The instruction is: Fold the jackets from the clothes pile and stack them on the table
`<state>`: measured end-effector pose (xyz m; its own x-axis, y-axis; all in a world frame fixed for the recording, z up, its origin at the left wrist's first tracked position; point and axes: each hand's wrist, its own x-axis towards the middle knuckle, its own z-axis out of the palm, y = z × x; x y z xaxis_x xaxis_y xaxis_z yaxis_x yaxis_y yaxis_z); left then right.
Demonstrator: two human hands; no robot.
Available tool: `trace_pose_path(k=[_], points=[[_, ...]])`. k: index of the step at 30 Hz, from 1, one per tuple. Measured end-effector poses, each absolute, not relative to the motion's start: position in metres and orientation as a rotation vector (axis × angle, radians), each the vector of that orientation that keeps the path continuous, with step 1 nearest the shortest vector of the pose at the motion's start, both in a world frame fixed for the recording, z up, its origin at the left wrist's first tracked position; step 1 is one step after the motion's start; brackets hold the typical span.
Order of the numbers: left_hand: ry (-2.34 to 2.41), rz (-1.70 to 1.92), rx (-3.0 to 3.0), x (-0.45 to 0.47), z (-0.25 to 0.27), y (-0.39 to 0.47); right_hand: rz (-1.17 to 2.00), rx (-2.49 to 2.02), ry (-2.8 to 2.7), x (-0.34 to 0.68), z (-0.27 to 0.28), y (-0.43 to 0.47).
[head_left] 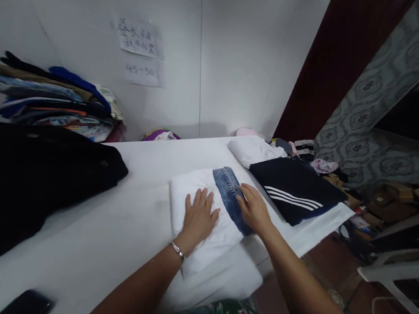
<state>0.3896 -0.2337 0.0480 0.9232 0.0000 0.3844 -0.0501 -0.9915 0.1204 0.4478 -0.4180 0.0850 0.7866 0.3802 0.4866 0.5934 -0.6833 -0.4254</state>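
A folded white garment (190,245) lies on the table in front of me, with a strip of blue denim (223,189) along its right side. My left hand (200,214) rests flat on the white part, fingers spread. A silver bracelet (177,251) circles my left wrist. At the outer edge of the denim, my right hand (252,209) has its fingers and thumb bent together on the cloth. The underside of that edge is hidden by the hand.
The white table (133,209) carries a black garment (41,177) at left and a dark phone-like object (27,303) near the front. A stack of folded clothes (54,99) stands behind. To the right lie a black striped garment (294,185) and a white plastic chair (397,266).
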Motion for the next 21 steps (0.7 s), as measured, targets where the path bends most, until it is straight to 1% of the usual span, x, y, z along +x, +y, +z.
trace_pose_path(k=[3,5,9,12,16,21], points=[[-0.022,0.535,2.950,0.390,0.050,-0.234,-0.400,-2.298,-1.043,0.444,0.106,-0.377],[-0.014,0.503,2.945,0.389,0.051,-0.234,-0.310,-2.344,-1.152,0.451,0.109,-0.357],[-0.025,0.501,2.923,0.388,0.052,-0.237,-0.044,-2.544,-1.056,0.487,0.089,-0.352],[-0.048,0.473,2.867,0.391,0.054,-0.238,0.170,-2.591,-0.911,0.513,0.067,-0.364],[-0.084,0.385,2.706,0.394,0.061,-0.220,0.224,-2.543,-0.873,0.525,0.054,-0.373],[0.330,0.449,2.385,0.382,0.059,-0.181,0.231,-2.511,-0.845,0.526,0.051,-0.374]])
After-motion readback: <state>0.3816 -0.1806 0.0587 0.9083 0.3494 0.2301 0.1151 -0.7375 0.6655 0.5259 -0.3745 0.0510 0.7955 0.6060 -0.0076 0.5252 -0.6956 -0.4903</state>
